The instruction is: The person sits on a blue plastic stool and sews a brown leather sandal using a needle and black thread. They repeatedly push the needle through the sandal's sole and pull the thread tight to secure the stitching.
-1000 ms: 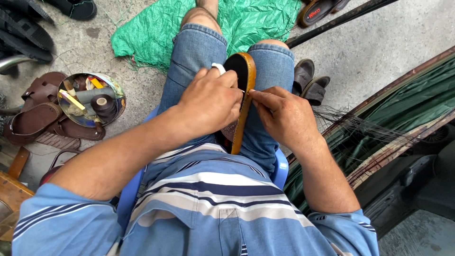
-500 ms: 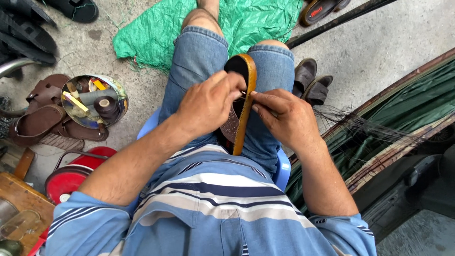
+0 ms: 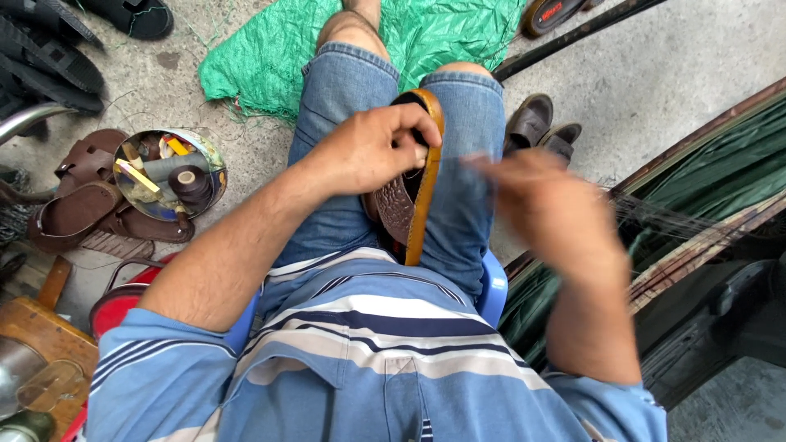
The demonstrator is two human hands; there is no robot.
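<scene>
A brown sandal (image 3: 413,192) with a tan sole edge stands on its side between my knees, resting on my lap. My left hand (image 3: 372,147) grips its upper part, fingers curled over the sole's edge. Off to the right of the sandal, my right hand (image 3: 540,200) is blurred with motion and clear of the sole; fingers look pinched together, but whether they hold something thin I cannot tell. I sit on a blue plastic stool (image 3: 493,288) in denim shorts.
A round tin (image 3: 169,173) with thread spools and small tools sits on the concrete at left, beside brown sandals (image 3: 78,205). Green sheeting (image 3: 270,49) lies ahead. Dark shoes (image 3: 540,127) stand at right. A wooden block (image 3: 41,331) and red container (image 3: 115,307) are lower left.
My right hand has pulled away from the sandal to the right and is blurred. The left hand has stayed on the sandal, shifting its grip slightly.
</scene>
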